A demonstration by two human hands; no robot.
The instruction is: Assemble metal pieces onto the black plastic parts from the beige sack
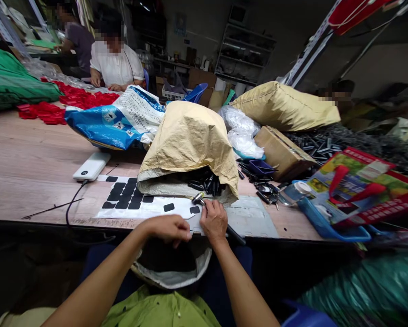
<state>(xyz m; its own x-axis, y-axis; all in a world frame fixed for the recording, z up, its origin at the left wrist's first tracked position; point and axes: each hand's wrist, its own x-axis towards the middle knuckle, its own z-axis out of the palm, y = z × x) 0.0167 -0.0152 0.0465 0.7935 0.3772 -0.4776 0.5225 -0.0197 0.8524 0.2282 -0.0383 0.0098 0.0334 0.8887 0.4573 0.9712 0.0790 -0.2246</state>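
My right hand (214, 222) is closed around a small hammer (236, 235); its metal head sticks out past the fingers and its black handle shows below the hand. My left hand (168, 228) hangs just over an open sack (176, 284) on my lap, fingers curled; what they hold, if anything, is hidden. In front lies a white sheet (156, 206) with rows of black rounded patches (125, 195), a few of them set apart near my right hand. A tan woven sack (192, 136) lies with its mouth towards me, black tube-like parts (210, 184) spilling inside it.
A white power bank (92, 166) with a cable stands left. Right are a cardboard box (281, 152), a clear jar (294, 193), a blue tray (326, 227) and a colourful bag (363, 186). Red pieces (81, 100) lie far left, near a person in white (117, 63).
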